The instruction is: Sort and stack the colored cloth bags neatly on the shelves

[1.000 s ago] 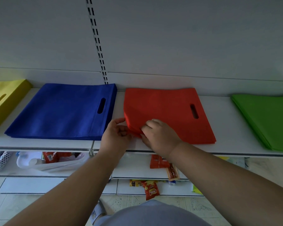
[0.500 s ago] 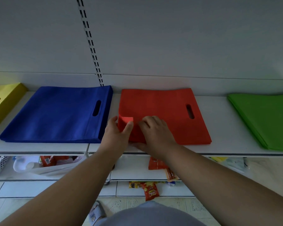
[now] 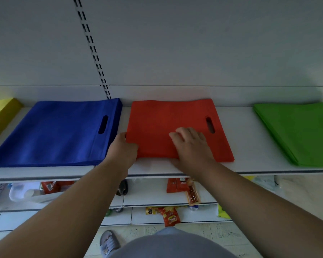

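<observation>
Left hand (image 3: 123,148): set against the near left corner of the flat red cloth-bag stack (image 3: 175,127), thumb up along the stack's left edge; the other fingers lie out of sight, so whether they pinch the layers or only brace them cannot be told. Right hand (image 3: 191,146): palm down on top of the same stack near its front edge, fingers loosely bent and pressing the cloth flat, gripping nothing.

Head view, one view only:
- Red stack: centre of the white upper shelf (image 3: 241,146), oval handle slot toward the right, back edge near the rear wall.
- Blue cloth-bag stack (image 3: 60,131): just beside the red one on its left, apart from it, slot on its right side.
- Yellow cloth-bag stack (image 3: 0,112): far left, partly out of frame.
- Green cloth-bag stack (image 3: 298,133): right end of the shelf, well apart from the red.
- Lower shelves: red snack packets (image 3: 175,185) and assorted clutter.

Judged step: squaring the red stack's edges.

Risks: a sideways nudge from the left hand could push the red pile askew or fan its layers, since thin cloth slides readily; a downward drag by the right palm could pull the top bag over the shelf's front edge; overshoot leftward could butt red into blue.
</observation>
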`<action>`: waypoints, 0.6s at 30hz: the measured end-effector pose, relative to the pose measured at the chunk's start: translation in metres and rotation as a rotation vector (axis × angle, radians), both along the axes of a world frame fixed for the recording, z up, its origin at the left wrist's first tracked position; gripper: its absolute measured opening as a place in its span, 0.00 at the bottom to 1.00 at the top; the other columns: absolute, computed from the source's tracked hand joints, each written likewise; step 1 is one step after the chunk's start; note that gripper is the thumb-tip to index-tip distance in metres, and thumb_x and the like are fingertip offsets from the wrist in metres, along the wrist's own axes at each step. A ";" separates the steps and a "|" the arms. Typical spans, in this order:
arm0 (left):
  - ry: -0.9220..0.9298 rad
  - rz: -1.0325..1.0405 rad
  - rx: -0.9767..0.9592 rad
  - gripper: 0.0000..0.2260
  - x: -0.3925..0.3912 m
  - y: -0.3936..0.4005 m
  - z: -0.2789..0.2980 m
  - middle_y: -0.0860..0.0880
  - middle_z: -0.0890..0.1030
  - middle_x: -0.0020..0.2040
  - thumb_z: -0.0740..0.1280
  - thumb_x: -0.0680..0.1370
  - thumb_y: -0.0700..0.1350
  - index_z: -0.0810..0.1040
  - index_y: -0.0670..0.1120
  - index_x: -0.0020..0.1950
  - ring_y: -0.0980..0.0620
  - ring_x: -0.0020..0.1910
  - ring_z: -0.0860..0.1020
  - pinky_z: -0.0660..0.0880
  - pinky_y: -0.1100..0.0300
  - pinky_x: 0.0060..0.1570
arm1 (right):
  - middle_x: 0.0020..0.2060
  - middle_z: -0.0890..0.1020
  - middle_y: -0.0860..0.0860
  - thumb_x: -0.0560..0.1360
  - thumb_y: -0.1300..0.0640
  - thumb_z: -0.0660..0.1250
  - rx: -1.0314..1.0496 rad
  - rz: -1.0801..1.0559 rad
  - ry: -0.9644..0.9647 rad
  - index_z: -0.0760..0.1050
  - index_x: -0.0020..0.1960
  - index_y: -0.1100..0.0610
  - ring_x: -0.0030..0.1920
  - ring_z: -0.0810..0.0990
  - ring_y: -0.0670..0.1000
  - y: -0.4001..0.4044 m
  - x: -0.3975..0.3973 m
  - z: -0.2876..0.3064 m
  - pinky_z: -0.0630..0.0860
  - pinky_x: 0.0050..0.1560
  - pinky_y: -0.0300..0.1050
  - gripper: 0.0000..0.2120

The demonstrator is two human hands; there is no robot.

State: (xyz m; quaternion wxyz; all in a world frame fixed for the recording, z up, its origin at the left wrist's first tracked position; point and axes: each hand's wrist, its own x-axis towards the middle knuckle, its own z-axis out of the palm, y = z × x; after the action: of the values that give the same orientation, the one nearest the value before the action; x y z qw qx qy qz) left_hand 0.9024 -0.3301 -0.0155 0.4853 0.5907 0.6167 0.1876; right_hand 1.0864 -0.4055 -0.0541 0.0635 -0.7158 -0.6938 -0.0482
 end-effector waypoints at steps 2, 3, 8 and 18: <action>0.061 -0.019 0.019 0.09 -0.002 0.001 -0.003 0.45 0.72 0.34 0.56 0.79 0.35 0.74 0.43 0.43 0.47 0.34 0.68 0.68 0.53 0.36 | 0.66 0.71 0.57 0.63 0.38 0.75 0.025 -0.128 -0.025 0.68 0.70 0.55 0.66 0.69 0.61 -0.017 0.023 0.003 0.68 0.63 0.58 0.40; 0.075 -0.016 0.026 0.09 -0.002 0.002 -0.004 0.46 0.71 0.33 0.56 0.79 0.35 0.74 0.42 0.44 0.47 0.34 0.68 0.68 0.53 0.36 | 0.67 0.70 0.58 0.62 0.37 0.74 0.021 -0.206 -0.029 0.67 0.71 0.55 0.67 0.68 0.61 -0.025 0.035 0.004 0.68 0.63 0.59 0.43; 0.008 0.060 -0.054 0.05 0.003 0.000 -0.008 0.46 0.70 0.34 0.58 0.77 0.36 0.74 0.42 0.47 0.48 0.33 0.67 0.67 0.55 0.35 | 0.58 0.72 0.60 0.64 0.33 0.70 -0.065 -0.510 0.170 0.60 0.72 0.54 0.57 0.72 0.63 -0.044 0.066 0.004 0.72 0.54 0.56 0.44; -0.005 -0.050 -0.092 0.05 0.010 0.004 -0.006 0.40 0.80 0.46 0.61 0.78 0.39 0.73 0.48 0.44 0.41 0.44 0.78 0.76 0.51 0.44 | 0.51 0.74 0.53 0.49 0.27 0.74 -0.248 -0.560 0.539 0.59 0.64 0.43 0.49 0.75 0.54 -0.043 0.094 0.007 0.77 0.49 0.52 0.50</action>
State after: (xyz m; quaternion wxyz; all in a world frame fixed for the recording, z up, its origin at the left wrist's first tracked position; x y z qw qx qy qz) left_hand 0.9120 -0.3262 -0.0214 0.5182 0.5824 0.6085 0.1483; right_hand 1.1808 -0.4486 -0.0475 0.1406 -0.8663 -0.4311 0.2096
